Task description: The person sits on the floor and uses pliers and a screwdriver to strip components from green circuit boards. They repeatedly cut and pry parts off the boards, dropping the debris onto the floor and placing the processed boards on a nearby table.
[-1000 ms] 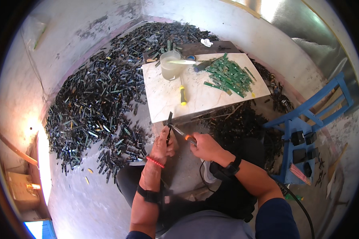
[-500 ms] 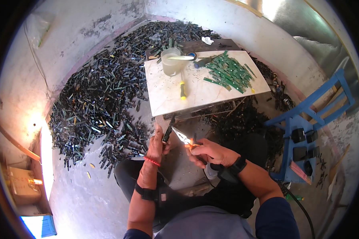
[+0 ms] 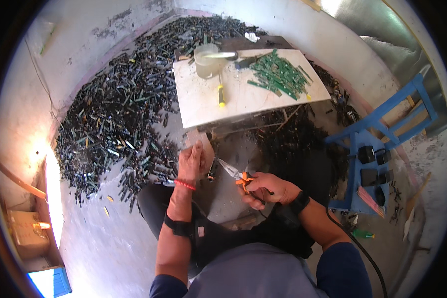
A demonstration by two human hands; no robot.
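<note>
1. Containers first: there's a translucent plastic jug at the back left corner of the counter, with something shiny and metallic lying across its rim. Can't really tell what's inside it.
2. The counter itself is a pale, flat slab, smooth looking. A heap of thin green strips sits on its right half, and a screwdriver with a yellow handle lies near the middle.
3. Left hand is closed around a small dark stick-like piece, which pokes out below the palm, just in front of the counter's near edge. Red band on that wrist, black strap further down the forearm.
4. Right hand is wrapped around the orange handles of needle-nose pliers. The metal tips point toward the dark piece and sit just beside it; can't make out whether they touch.
5. The floor is rough grey concrete, with a huge pile of dark slim scrap pieces spread along the left and the back wall.
6. A blue wooden chair stands on the right with several black boxy blocks on it.
</note>
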